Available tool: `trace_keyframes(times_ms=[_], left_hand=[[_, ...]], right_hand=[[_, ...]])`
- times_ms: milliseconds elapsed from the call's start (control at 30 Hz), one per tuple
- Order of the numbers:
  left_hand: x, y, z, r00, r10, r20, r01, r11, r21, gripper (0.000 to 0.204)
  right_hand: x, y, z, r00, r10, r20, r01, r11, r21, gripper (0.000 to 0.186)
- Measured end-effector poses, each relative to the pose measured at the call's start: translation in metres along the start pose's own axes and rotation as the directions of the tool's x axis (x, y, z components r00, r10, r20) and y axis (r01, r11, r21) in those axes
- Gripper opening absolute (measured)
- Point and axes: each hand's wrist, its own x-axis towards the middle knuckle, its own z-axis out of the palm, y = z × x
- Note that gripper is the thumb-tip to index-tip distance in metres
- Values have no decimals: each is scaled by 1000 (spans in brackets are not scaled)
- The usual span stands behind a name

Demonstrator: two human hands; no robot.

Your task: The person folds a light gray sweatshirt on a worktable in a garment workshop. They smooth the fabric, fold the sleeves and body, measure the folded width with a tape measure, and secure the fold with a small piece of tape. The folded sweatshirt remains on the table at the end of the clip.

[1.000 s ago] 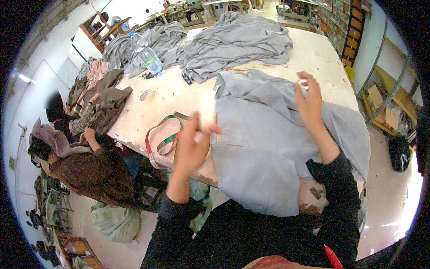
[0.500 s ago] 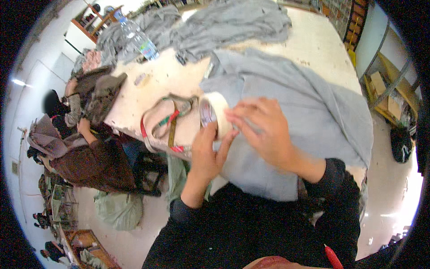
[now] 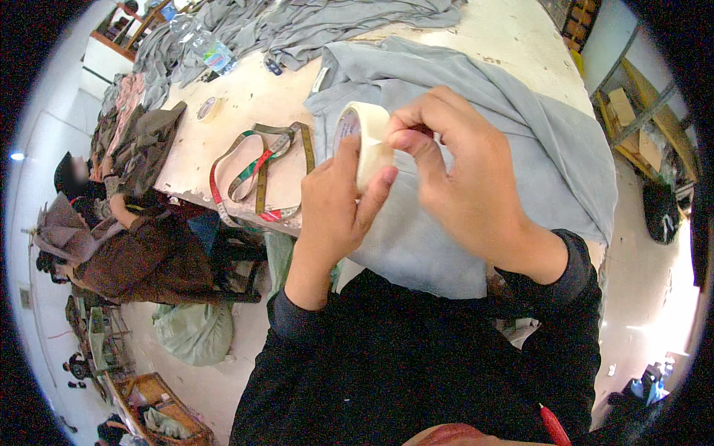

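A cream roll of masking tape (image 3: 375, 145) is held up over the near part of the table, its outer face turned toward the right. My left hand (image 3: 331, 208) grips it, fingers inside the ring and thumb on the outer side. Thumb and fingers of my right hand (image 3: 476, 178) are pinched together at the roll's right face, on the tape; whether a strip has lifted is hidden by the fingertips. Beneath both hands spreads a light grey-blue garment (image 3: 535, 149). Left of the roll lies a looped, multicoloured tape measure (image 3: 262, 193).
A small clear tape roll (image 3: 208, 109) and a plastic bottle (image 3: 212, 52) lie on the pale worn table (image 3: 506, 33). More grey cloth (image 3: 327, 30) is heaped at the far side. At left, a person in a brown garment (image 3: 149, 253) handles dark fabric. A green sack (image 3: 195, 331) sits on the floor.
My right hand has gone from loosely bent, blurred fingers near the roll to a tight pinch against it. The roll has risen a little in the view, as the whole scene has shifted.
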Motion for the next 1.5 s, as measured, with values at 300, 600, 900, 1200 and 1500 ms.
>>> trace_keyframes(times_ms=[300, 600, 900, 1200, 1500], left_hand=[[-10, 10, -9, 983, -173, 61, 184, 908, -376, 35], [-5, -15, 13, 992, 124, 24, -113, 954, -277, 31], [-14, 0, -4, 966, -258, 14, 247, 902, -353, 33], [-20, -4, -13, 928, -371, 38, 364, 877, -315, 30], [-26, -15, -11, 950, -312, -30, 303, 938, -169, 25]], right_hand=[[4, 6, 1, 992, 19, 123, -66, 919, 389, 14], [-5, -9, -1, 987, -164, -1, 161, 968, 195, 20], [1, 9, 4, 999, -25, -33, 32, 971, 237, 21], [1, 21, 25, 950, -236, -203, 259, 961, 100, 12], [-6, 19, 30, 994, 87, 66, -107, 903, 416, 21]])
